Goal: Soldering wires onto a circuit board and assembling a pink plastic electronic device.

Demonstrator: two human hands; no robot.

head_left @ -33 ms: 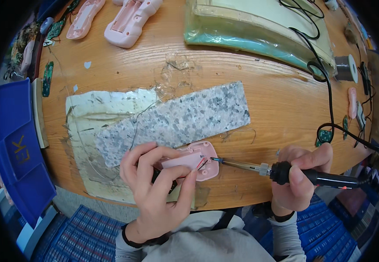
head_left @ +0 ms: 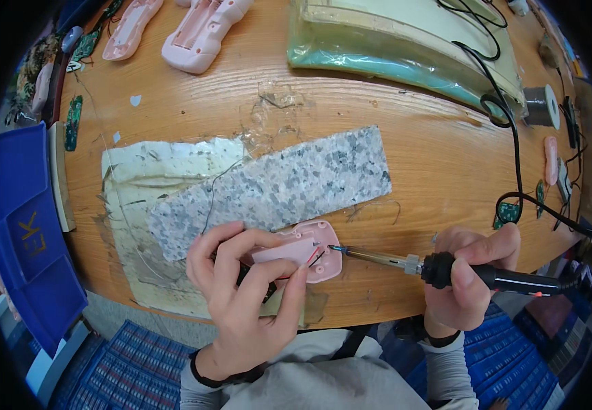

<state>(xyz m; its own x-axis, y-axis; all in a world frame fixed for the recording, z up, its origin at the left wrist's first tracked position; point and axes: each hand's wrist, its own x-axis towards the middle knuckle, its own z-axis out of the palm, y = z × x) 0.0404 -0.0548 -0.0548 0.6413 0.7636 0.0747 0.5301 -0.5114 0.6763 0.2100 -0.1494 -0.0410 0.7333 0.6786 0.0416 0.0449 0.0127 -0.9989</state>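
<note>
My left hand (head_left: 247, 294) is closed around a pink plastic shell (head_left: 329, 266), its thumb and index finger pressing near a flat pale piece (head_left: 286, 251) inside. Short red and black wires (head_left: 316, 257) show beside the fingertips. Something dark sits partly hidden under the palm side of the fingers. A thin grey wire (head_left: 212, 198) runs over the stone slab (head_left: 275, 181) up to this hand; whether the fingers hold it I cannot tell. My right hand (head_left: 470, 277) grips a soldering iron (head_left: 439, 270) by its black handle, the tip pointing left over the shell's right end.
A stained pale sheet (head_left: 152, 160) lies partly under the slab. Pink housings (head_left: 204, 41), a plastic-covered block (head_left: 391, 61) and a wire spool (head_left: 540, 107) stand farther back. The iron's black cord (head_left: 516, 157) loops along the right. A blue bin (head_left: 26, 225) borders the left, near a green circuit board (head_left: 73, 123).
</note>
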